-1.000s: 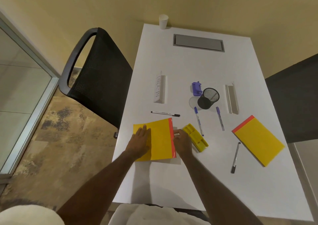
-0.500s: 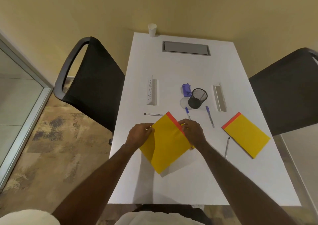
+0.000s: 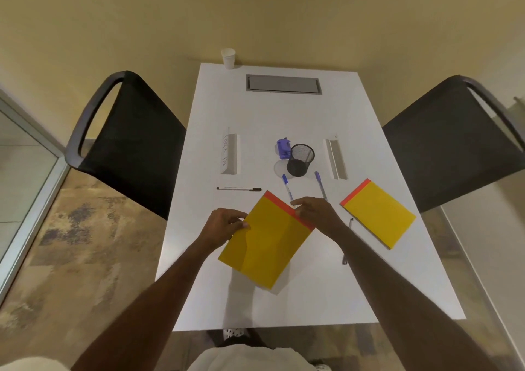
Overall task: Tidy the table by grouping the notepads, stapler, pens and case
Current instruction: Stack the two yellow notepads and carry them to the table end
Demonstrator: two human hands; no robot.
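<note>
A yellow notepad (image 3: 267,240) is held tilted above the worktop (image 3: 284,115), gripped at its edges by the left hand (image 3: 224,225) and right hand (image 3: 318,214). A second notepad (image 3: 379,213) lies right of the right hand.

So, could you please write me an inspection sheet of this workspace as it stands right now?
Surface: white table, grey hatch at the far end.
Job's things: held notepad lifted at a slant; second notepad flat on the right; purple stapler behind mesh pen cup; black pen; two blue pens; a dark pen partly hidden by the right arm; case not seen.
Clutter: paper cup, two name stands.
Grippers: left hand and right hand grip the held notepad's edges.
Cables: nothing seen.
Surroundings: black chairs either side.
</note>
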